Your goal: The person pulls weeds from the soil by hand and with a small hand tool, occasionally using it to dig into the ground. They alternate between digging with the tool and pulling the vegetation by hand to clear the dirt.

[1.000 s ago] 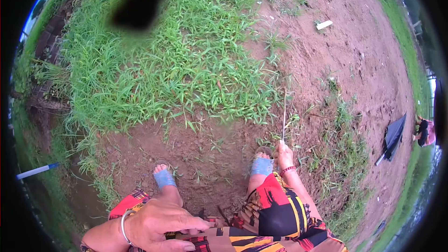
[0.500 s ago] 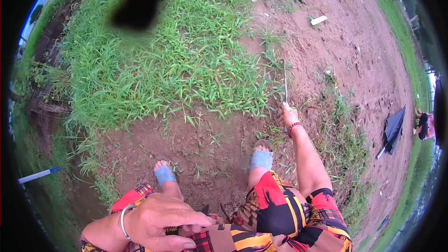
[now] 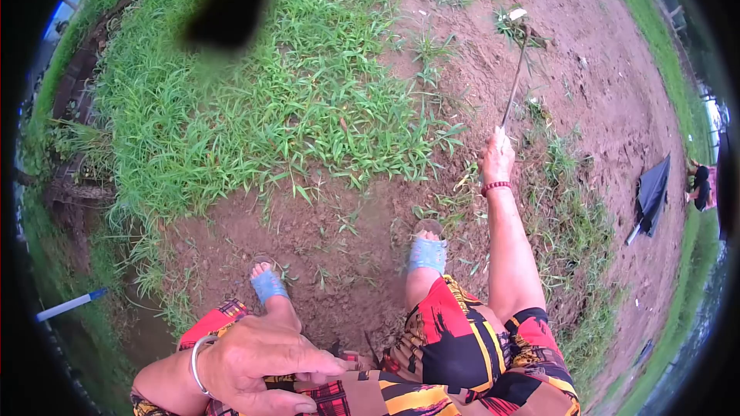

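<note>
My right hand, with a red bead bracelet at the wrist, is closed round the pale handle of a thin-shafted metal hand tool. The tool reaches forward over bare soil. At its far end lies a tuft of uprooted grass with dark soil, which hides the tip, beside a small white piece. My left hand, wearing a silver bangle, is held over my lap with fingers stretched and thumb apart, holding nothing.
Thick green grass grows ahead and left of my blue-strapped feet. A dark folded umbrella lies on the soil at right, with a person beyond. A white-and-blue stick is at far left, near muddy water.
My right arm has stretched forward, taking the tool farther out and slightly right. A grass tuft now lies at its end by the white piece. My left hand has barely moved.
</note>
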